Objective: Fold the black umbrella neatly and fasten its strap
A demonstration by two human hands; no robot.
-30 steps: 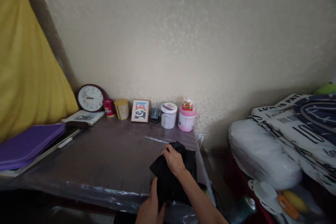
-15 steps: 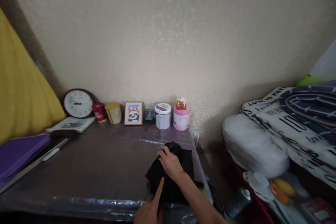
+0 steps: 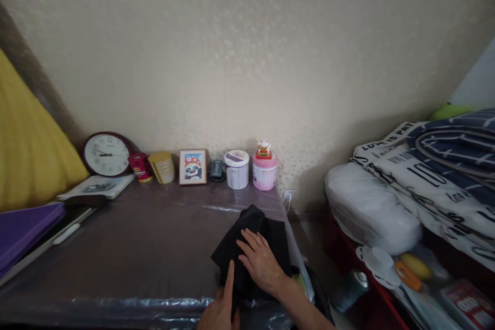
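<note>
A piece of black cloth (image 3: 276, 240), its kind unclear, lies bunched and partly folded at the right front of the table. My right hand (image 3: 263, 264) rests flat on top of it with the fingers stretched out. At the cloth's lower left edge is my left hand (image 3: 221, 305), its index finger pointing forward along the fabric and the thumb apart from it. The left hand's other fingers are mostly hidden.
The table (image 3: 154, 247) has a plastic cover. Along the wall stand a clock (image 3: 107, 154), a picture frame (image 3: 193, 167), a purple-white tub (image 3: 237, 170) and a pink tub (image 3: 265, 172). Purple folders (image 3: 27, 234) lie left; bedding (image 3: 421, 175) and a red bin (image 3: 381, 301) are at right.
My right hand has come down and nearer, its bent fingers now flattened on the cloth. The left hand stays nearly in place. The view has shifted slightly.
</note>
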